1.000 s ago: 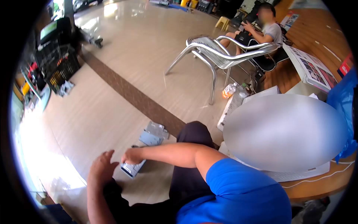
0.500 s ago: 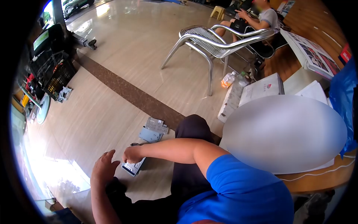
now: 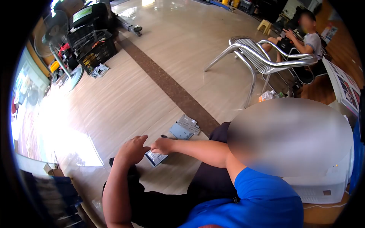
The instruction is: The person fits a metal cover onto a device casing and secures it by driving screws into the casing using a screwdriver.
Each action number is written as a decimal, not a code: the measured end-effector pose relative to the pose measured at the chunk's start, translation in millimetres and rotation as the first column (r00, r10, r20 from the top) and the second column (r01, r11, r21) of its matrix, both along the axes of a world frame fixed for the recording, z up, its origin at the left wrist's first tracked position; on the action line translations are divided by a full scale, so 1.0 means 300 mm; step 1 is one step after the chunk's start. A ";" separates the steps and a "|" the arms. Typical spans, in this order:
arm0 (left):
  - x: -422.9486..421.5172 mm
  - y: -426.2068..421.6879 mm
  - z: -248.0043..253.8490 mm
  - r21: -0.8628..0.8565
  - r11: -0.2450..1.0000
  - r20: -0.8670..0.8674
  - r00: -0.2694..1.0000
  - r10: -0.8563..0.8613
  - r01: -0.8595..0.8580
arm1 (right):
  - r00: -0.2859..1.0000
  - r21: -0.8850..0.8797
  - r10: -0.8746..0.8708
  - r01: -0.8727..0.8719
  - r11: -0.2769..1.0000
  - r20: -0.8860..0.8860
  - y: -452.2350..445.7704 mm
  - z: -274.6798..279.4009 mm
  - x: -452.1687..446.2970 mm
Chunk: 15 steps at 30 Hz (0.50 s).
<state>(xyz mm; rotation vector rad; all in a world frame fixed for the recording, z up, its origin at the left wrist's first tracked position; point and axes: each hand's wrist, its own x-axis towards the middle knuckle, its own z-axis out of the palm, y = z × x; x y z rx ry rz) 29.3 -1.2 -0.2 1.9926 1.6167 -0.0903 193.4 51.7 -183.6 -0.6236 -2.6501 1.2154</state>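
Observation:
On the floor between my feet lies a flat rectangular metal piece (image 3: pixel 155 159) with a pale slotted face, partly covered by my hands. My right hand (image 3: pixel 162 146) is closed in a fist over its upper edge; whatever the fingers hold is hidden. My left hand (image 3: pixel 132 150) reaches in from the left, fingers stretched and thumb apart, its tips close to the right fist. Whether the two hands touch, I cannot tell. Just beyond them, a blue-grey metal plate (image 3: pixel 180 131) and a perforated grey plate (image 3: pixel 189 123) lie against each other. A small dark object (image 3: pixel 164 136) shows beside the right wrist.
A metal armchair (image 3: pixel 262 57) stands ahead to the right, with a seated person (image 3: pixel 308 40) behind it. At the far left are a standing fan (image 3: pixel 57 49) and a black crate (image 3: pixel 98 53). A white appliance (image 3: pixel 319 190) sits at my right; a blurred patch covers its upper part.
My view has swung left, so the floor objects appear further right. My left hand has come closer to my right fist, which stays over the metal piece.

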 end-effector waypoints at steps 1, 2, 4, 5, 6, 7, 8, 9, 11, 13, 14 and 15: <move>-0.002 -0.001 0.005 0.002 1.000 -0.002 1.000 0.020 -0.020 | 1.000 -0.013 -0.011 0.011 1.000 0.002 0.003 0.010 -0.001; -0.003 -0.004 0.011 0.001 1.000 -0.001 1.000 0.014 -0.014 | 0.999 -0.026 -0.016 0.017 1.000 0.035 0.006 0.020 -0.006; -0.015 -0.010 0.008 -0.009 1.000 0.006 1.000 0.011 -0.011 | 0.998 0.001 -0.044 0.044 0.999 0.039 0.007 0.008 -0.004; -0.018 -0.013 0.005 -0.010 1.000 0.018 1.000 0.013 -0.013 | 0.995 0.025 -0.095 0.094 0.995 0.038 0.004 0.000 -0.006; -0.026 -0.015 -0.001 -0.010 1.000 0.027 0.999 0.027 -0.026 | 0.992 0.029 -0.112 0.110 0.993 0.051 0.008 -0.021 -0.007; -0.039 -0.010 -0.026 -0.031 0.999 0.038 0.999 0.026 -0.024 | 0.991 0.034 -0.116 0.114 0.993 0.061 0.018 -0.036 -0.012; -0.039 0.002 -0.027 -0.078 0.997 0.010 1.000 0.007 -0.007 | 0.992 0.017 -0.108 0.107 0.994 0.064 0.019 -0.015 -0.010; -0.047 0.002 -0.048 -0.056 0.998 -0.001 1.000 -0.025 0.025 | 0.993 -0.002 -0.100 0.100 0.995 0.067 0.025 0.008 -0.008; -0.055 0.008 -0.112 -0.056 0.998 -0.006 0.999 -0.034 0.033 | 0.996 0.022 -0.078 0.079 0.997 -0.050 0.041 -0.055 -0.008; -0.054 -0.002 -0.119 -0.032 0.998 0.020 0.999 -0.051 0.051 | 0.995 0.010 -0.101 0.101 0.995 -0.001 0.028 0.006 -0.019; -0.056 0.011 -0.129 -0.017 0.996 0.014 0.996 -0.087 0.087 | 0.997 0.021 -0.080 0.080 0.997 0.021 0.044 -0.006 -0.021; -0.052 0.008 -0.129 0.016 0.997 0.011 0.997 -0.079 0.079 | 0.997 0.031 -0.066 0.065 0.997 0.043 0.045 -0.025 -0.016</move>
